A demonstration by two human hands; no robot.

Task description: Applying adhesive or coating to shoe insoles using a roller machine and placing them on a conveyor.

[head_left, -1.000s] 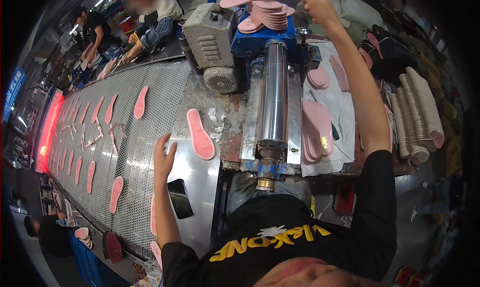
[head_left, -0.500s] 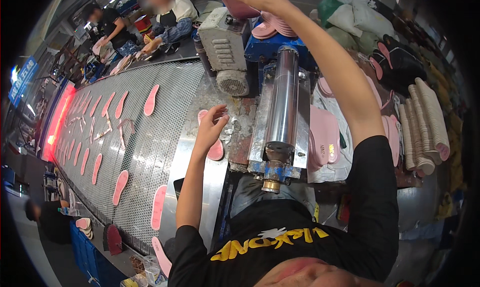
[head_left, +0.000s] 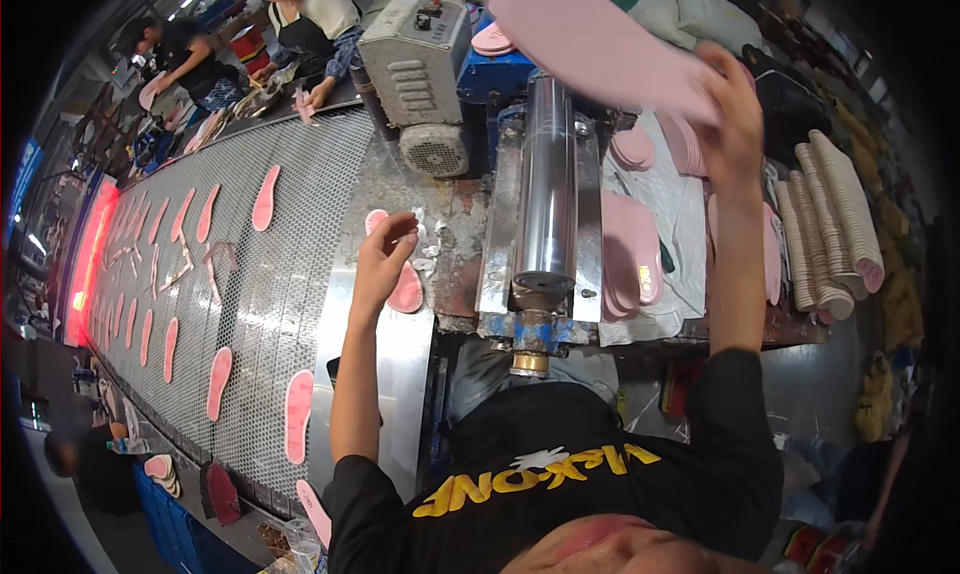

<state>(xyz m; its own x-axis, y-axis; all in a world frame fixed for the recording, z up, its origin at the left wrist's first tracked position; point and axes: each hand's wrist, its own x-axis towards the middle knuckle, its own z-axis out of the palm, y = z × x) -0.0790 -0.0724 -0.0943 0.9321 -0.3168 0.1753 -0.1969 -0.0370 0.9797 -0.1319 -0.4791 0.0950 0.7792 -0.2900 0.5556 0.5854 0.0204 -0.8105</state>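
My right hand (head_left: 735, 114) grips the end of a pink insole (head_left: 600, 49), raised above the right side of the steel roller (head_left: 546, 194) and blurred by motion. My left hand (head_left: 383, 264) is over the metal surface left of the roller, fingers bent but apart, with nothing seen in them. Under it lies a pink insole (head_left: 406, 292), partly hidden by the hand. Right of the roller, a stack of pink insoles (head_left: 632, 259) rests on white cloth.
A mesh conveyor (head_left: 250, 304) with pink insoles in rows runs left toward a red-glowing opening (head_left: 92, 264). A grey motor housing (head_left: 412, 69) stands behind the roller. Rolls of stacked beige insoles (head_left: 830, 224) lie far right. Two people work at the back left.
My right hand has come from the far blue machine top toward the right and nearer, carrying the pink insole. My left hand stays near the same insole. The whole view has shifted slightly.
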